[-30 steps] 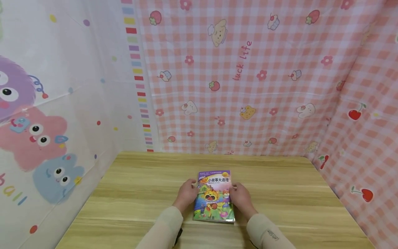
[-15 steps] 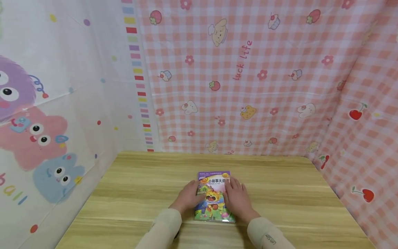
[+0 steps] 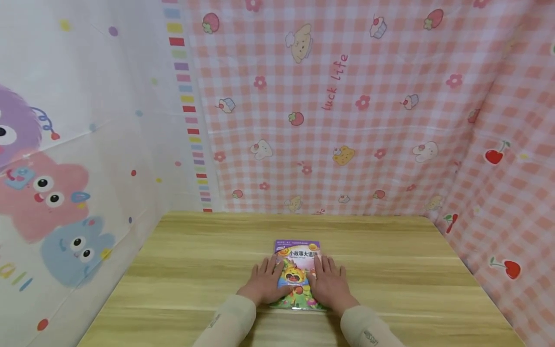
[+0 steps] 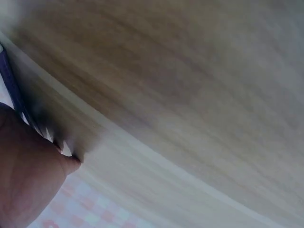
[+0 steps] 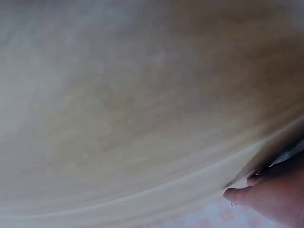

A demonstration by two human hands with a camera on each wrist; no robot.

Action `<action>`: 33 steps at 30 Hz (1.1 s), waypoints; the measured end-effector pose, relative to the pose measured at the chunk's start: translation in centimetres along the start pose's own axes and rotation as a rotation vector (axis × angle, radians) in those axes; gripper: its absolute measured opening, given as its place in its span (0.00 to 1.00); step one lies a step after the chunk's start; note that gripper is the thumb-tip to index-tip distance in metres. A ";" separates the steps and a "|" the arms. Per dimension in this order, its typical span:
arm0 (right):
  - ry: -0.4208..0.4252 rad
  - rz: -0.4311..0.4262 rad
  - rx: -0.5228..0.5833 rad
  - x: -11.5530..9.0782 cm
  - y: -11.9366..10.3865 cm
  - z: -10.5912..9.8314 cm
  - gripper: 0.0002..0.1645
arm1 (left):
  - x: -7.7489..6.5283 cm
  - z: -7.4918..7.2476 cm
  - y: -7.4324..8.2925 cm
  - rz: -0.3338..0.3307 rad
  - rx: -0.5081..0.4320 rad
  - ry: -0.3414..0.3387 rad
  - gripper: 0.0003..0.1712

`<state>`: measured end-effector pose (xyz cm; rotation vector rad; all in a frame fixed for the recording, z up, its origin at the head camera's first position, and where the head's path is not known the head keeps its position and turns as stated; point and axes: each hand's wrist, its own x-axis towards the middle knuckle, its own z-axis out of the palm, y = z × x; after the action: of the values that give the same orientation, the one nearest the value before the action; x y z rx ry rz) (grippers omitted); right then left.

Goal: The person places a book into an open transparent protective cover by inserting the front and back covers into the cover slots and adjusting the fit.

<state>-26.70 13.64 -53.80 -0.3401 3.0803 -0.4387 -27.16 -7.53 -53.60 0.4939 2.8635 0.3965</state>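
Observation:
A colourful children's book (image 3: 296, 248) with a purple top band and a cartoon lion lies flat on the wooden table, its cover facing up. My left hand (image 3: 263, 283) rests with spread, straight fingers over its left edge, the thumb on the cover. Over the right edge lies my right hand (image 3: 330, 283), fingers extended and thumb on the cover as well. In the left wrist view, part of the left hand (image 4: 31, 166) shows beside a dark edge of the book. The right wrist view catches the right hand (image 5: 270, 194) at its lower right corner.
The wood-grain table (image 3: 195, 260) spreads to both sides of the book. A pink checked cloth (image 3: 338, 120) hangs behind it, and a white cloth with cartoon figures (image 3: 143, 144) hangs on the left. Another checked cloth (image 3: 520, 202) hangs along the right side.
Both hands have shifted from gripping the book's side edges to lying on its cover with fingers spread. The book has hardly moved; the head view has turned slightly.

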 end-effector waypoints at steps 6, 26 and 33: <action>0.008 -0.007 -0.004 0.0 -0.2 -0.2 0.38 | 1.2 1.4 -1.0 -0.023 0.011 -0.014 0.65; 0.045 -0.210 -0.077 0.9 -0.1 0.7 0.37 | 0.2 0.7 -0.8 -0.010 -0.046 -0.051 0.66; 0.005 -0.156 0.011 1.7 0.4 1.6 0.46 | 0.4 1.3 -1.1 -0.001 -0.047 -0.022 0.66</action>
<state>-28.35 13.20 -55.37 -0.5828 3.0669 -0.4606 -27.56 -8.10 -55.17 0.4855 2.8263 0.4539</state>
